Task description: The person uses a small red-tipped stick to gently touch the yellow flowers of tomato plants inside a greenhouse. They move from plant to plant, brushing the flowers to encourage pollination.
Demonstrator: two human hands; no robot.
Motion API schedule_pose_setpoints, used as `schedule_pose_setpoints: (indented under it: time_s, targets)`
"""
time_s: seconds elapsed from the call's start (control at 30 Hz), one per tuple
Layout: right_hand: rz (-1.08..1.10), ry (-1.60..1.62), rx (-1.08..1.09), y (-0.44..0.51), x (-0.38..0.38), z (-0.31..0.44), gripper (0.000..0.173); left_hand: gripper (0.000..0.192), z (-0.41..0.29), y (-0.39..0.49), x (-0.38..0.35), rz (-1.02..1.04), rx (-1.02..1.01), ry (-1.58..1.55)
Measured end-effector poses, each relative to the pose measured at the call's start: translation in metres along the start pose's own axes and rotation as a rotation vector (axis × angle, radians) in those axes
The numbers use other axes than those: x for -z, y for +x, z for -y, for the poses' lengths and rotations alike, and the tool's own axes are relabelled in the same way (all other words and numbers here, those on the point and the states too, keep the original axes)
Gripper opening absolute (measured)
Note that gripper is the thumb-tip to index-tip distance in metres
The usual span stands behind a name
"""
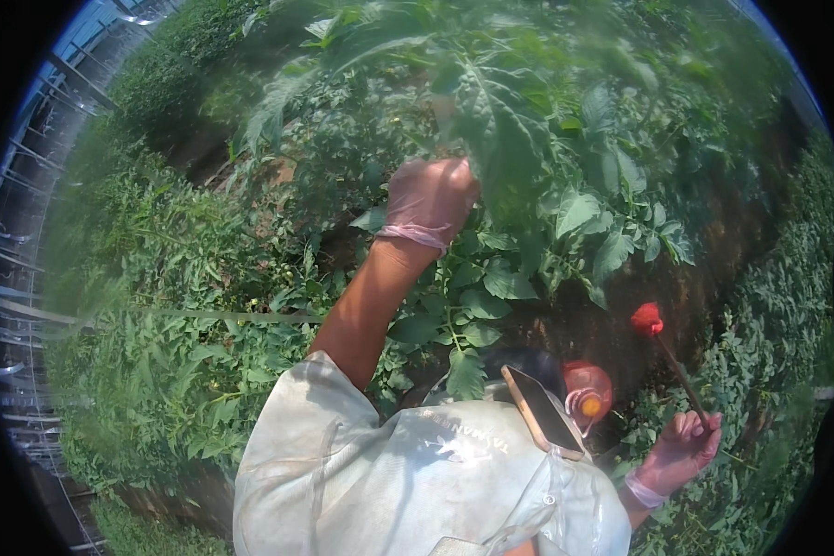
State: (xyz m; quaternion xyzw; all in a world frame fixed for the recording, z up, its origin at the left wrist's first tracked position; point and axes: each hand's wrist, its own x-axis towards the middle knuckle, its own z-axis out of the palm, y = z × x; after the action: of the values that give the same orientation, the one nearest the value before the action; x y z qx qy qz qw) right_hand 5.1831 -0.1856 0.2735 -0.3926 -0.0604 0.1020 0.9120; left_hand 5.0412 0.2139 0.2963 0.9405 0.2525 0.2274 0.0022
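Observation:
My left hand, in a thin translucent glove, reaches up into the foliage of a tomato plant. Its fingers curl away from view behind the wrist and a large blurred leaf, so whether they grip a stem cannot be seen. Low on the right, my gloved right hand holds a thin stick between thumb and fingers. A red, sponge-like tip caps the stick's upper end, apart from the leaves. Between the hands, close to my body, is a clear plastic container with red contents.
A smartphone in an orange-tan case rests against my pale shirt. Dense plant rows stand at left, with more greenery at right. A taut strap crosses the left foliage. Bare soil shows on the right.

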Motion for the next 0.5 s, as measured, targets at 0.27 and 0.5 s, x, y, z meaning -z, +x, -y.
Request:
schedule_pose_setpoints:
  time_s: [0.27,0.5]
  targets:
    - [0.252,0.131,-0.16,0.09,0.043,0.005,0.021,0.021,-0.047,0.02,0.0,0.237,0.53,-0.042]
    - [0.382,0.251,-0.287,0.184,0.1,0.035,0.022,0.024,-0.056,0.029,-0.022,0.278,0.768,0.018]
